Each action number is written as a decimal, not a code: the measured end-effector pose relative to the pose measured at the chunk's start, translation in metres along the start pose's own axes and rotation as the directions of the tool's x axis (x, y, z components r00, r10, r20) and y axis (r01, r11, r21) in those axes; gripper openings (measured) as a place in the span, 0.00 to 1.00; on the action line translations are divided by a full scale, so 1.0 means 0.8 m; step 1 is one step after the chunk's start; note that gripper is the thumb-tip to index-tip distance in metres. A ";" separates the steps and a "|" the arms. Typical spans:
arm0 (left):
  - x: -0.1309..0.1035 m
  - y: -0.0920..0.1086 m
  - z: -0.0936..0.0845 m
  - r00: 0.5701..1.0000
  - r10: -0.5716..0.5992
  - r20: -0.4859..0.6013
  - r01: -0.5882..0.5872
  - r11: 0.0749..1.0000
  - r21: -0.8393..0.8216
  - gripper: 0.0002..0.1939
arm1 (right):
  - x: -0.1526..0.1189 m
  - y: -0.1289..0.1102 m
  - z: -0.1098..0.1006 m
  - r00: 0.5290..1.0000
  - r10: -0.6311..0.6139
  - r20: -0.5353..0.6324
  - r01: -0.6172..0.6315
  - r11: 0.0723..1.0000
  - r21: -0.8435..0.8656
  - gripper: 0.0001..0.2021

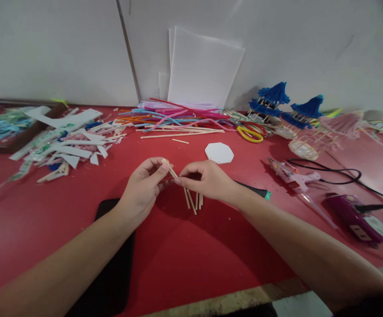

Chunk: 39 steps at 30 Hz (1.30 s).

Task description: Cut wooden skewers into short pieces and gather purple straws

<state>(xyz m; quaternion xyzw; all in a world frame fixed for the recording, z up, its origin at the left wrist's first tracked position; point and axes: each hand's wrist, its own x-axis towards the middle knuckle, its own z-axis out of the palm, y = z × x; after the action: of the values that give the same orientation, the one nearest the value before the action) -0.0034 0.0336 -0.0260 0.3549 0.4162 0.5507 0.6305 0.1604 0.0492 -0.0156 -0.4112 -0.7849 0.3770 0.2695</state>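
Observation:
My left hand (146, 187) pinches the upper ends of a few thin wooden sticks (172, 170) between thumb and fingers. The fingertips of my right hand (204, 178) are closed on the lower part of the same sticks. Below my right hand, several more cut sticks (197, 201) lie side by side on the red table (191, 259), their far ends hidden by the hand. Just beyond my hands is a white octagonal piece (219, 152) with small holes near its edge. A dark tool with a green tip (260, 192) lies partly behind my right forearm.
Pipe cleaners (181, 114) and paper sheets (204, 66) are at the wall. Scraps (75, 143) fill the left side. Yellow-handled scissors (250, 134), blue-roofed models (302, 112), a pink glue gun (292, 176) and a purple power strip (359, 220) sit right. A black phone-like slab (112, 264) lies under my left forearm.

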 end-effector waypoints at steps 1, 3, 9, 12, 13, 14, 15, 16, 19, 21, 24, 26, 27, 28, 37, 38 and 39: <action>0.000 0.000 -0.001 1.000 0.015 0.003 -0.015 0.999 0.045 0.08 | 0.000 0.001 -0.001 0.999 -0.034 0.012 0.035 0.999 -0.038 0.09; 0.000 -0.001 -0.002 0.997 0.076 0.020 -0.079 0.975 0.206 0.07 | 0.000 0.001 -0.009 0.994 -0.097 0.039 0.102 0.984 -0.148 0.08; -0.007 -0.003 -0.003 0.968 0.185 0.168 -0.250 0.681 0.688 0.02 | -0.019 -0.003 -0.062 0.999 -0.019 -0.039 -0.004 0.854 -0.520 0.07; -0.011 -0.004 0.000 0.964 0.180 0.197 -0.265 0.560 0.785 0.03 | -0.041 0.002 -0.080 0.993 0.105 -0.048 -0.109 0.731 -0.673 0.09; -0.012 -0.004 0.001 0.962 0.184 0.202 -0.270 0.540 0.797 0.03 | -0.049 0.005 -0.083 0.988 0.144 -0.049 -0.135 0.689 -0.712 0.12; -0.012 -0.005 0.002 0.961 0.187 0.205 -0.275 0.533 0.800 0.03 | -0.056 0.009 -0.085 0.983 0.180 -0.049 -0.156 0.653 -0.741 0.14; -0.012 -0.005 0.002 0.961 0.185 0.207 -0.275 0.538 0.797 0.02 | -0.062 0.014 -0.085 0.977 0.210 -0.044 -0.169 0.629 -0.759 0.16; -0.011 -0.006 0.003 0.961 0.180 0.207 -0.273 0.550 0.789 0.02 | -0.067 0.019 -0.085 0.972 0.233 -0.032 -0.174 0.620 -0.765 0.17; -0.008 -0.010 0.002 0.966 0.161 0.202 -0.259 0.586 0.768 0.02 | -0.072 0.029 -0.081 0.968 0.249 0.038 -0.143 0.669 -0.729 0.16; -0.005 -0.013 0.000 0.969 0.152 0.193 -0.246 0.605 0.757 0.04 | -0.071 0.031 -0.078 0.969 0.238 0.065 -0.127 0.709 -0.694 0.13; -0.005 -0.016 -0.003 0.967 0.163 0.196 -0.255 0.607 0.752 0.07 | -0.067 0.030 -0.073 0.972 0.224 0.070 -0.122 0.734 -0.668 0.09; -0.006 -0.016 -0.005 0.966 0.160 0.205 -0.260 0.617 0.743 0.08 | -0.065 0.028 -0.070 0.975 0.216 0.057 -0.124 0.736 -0.665 0.07; -0.006 -0.016 -0.005 0.969 0.145 0.202 -0.248 0.634 0.733 0.07 | -0.065 0.028 -0.069 0.978 0.204 0.041 -0.126 0.738 -0.663 0.06; -0.007 -0.016 -0.004 0.974 0.120 0.192 -0.223 0.658 0.719 0.07 | -0.065 0.028 -0.068 0.983 0.186 0.015 -0.130 0.745 -0.654 0.06; -0.008 -0.010 0.001 0.994 0.015 0.107 -0.083 0.741 0.667 0.07 | -0.066 0.012 -0.049 0.993 0.012 -0.114 -0.062 0.894 -0.444 0.08; -0.008 -0.011 0.000 0.992 0.026 0.124 -0.104 0.724 0.682 0.07 | -0.065 0.009 -0.046 0.995 -0.007 -0.099 -0.038 0.895 -0.445 0.07; -0.008 -0.012 -0.002 0.989 0.041 0.144 -0.131 0.702 0.700 0.07 | -0.064 0.007 -0.042 0.995 -0.028 -0.092 -0.016 0.894 -0.448 0.05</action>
<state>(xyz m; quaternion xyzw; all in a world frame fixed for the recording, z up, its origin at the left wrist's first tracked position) -0.0011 0.0258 -0.0345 0.6202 0.5405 0.3559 0.4433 0.2139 0.0205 -0.0064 -0.4776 -0.8380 0.1650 0.2059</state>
